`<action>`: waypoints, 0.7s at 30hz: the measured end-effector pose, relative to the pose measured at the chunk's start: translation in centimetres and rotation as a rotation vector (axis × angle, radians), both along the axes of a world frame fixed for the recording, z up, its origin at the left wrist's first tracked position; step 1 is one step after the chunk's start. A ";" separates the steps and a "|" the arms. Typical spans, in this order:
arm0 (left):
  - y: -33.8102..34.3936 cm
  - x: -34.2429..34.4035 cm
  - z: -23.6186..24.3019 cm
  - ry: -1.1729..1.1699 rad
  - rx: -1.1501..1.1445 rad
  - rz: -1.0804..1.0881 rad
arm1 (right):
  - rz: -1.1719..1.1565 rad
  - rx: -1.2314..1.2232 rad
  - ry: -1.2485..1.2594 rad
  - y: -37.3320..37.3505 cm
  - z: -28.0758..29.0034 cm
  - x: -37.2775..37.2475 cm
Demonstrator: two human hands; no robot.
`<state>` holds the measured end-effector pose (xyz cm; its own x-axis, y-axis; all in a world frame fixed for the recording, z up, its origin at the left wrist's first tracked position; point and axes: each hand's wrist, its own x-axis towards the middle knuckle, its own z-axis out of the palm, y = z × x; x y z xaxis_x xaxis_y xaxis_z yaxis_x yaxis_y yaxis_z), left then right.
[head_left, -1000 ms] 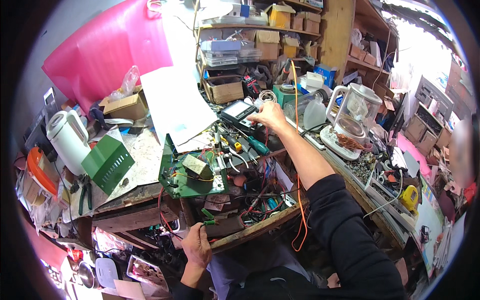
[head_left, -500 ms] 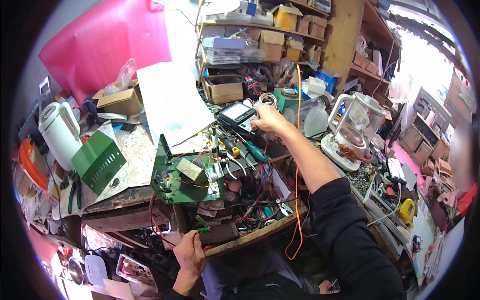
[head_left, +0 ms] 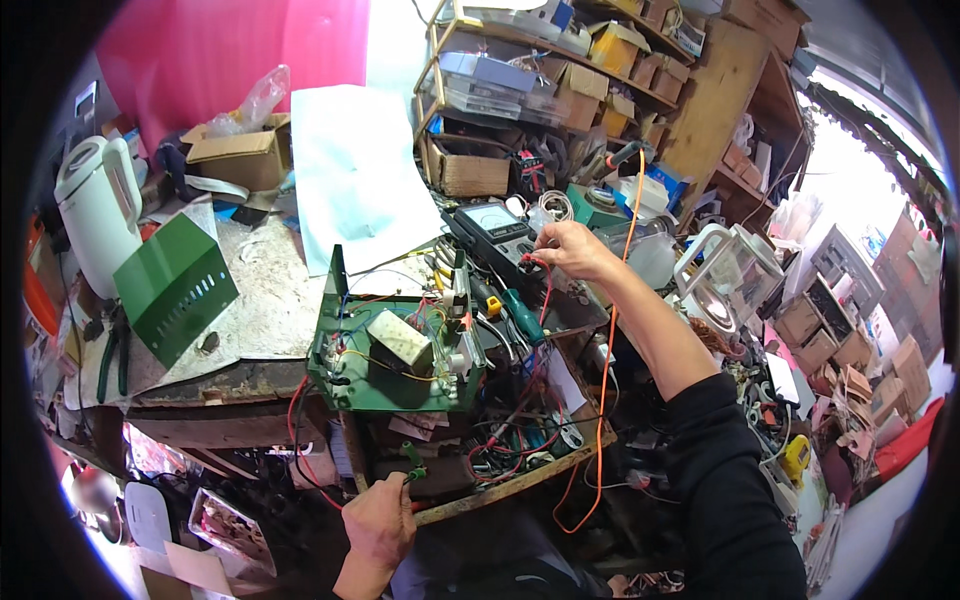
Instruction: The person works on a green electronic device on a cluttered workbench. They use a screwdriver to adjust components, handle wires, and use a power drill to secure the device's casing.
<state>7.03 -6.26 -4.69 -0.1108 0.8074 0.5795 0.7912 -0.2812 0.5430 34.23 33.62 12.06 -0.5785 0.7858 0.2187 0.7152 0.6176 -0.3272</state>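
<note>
My left hand (head_left: 379, 522) is closed in front of the open drawer, gripping a green clip (head_left: 413, 462) that sticks up past the thumb. Farther off, my right hand (head_left: 568, 250) reaches to the lower right of a black analog multimeter (head_left: 488, 222). Its fingers are pinched together by a red lead (head_left: 547, 290); what they hold, if anything, is hidden. Between the hands and to the left stands an opened green metal chassis (head_left: 400, 392), with a pale block-shaped part (head_left: 400, 338) and several coloured wires inside.
Tools lie right of the chassis, among them a green-handled screwdriver (head_left: 522, 316). The drawer (head_left: 545, 478) is cluttered with wires and tools. An orange cord (head_left: 609, 390) hangs beside my right forearm. A green vented cover (head_left: 178, 290) and white kettle (head_left: 98, 215) stand left.
The view has shifted, with the bench tilted differently. My right hand has drawn back slightly from the meter's face to its lower right corner. The left hand still grips the green clip.
</note>
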 end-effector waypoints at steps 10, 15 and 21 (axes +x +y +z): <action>0.1 -0.2 -0.1 -0.031 0.002 -0.028 | 0.176 0.105 -0.031 -0.7 0.2 0.7; 0.1 -0.2 0.2 0.002 -0.007 -0.033 | 0.275 0.254 -0.106 -0.5 -0.1 1.0; 0.1 -0.1 0.0 0.034 -0.018 0.002 | 0.287 0.370 -0.131 -0.8 -0.4 0.9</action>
<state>6.92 -6.18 -4.70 -0.0925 0.8178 0.5680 0.8098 -0.2702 0.5209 35.16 32.83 11.69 -0.8016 0.4740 0.3644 0.5198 0.8537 0.0329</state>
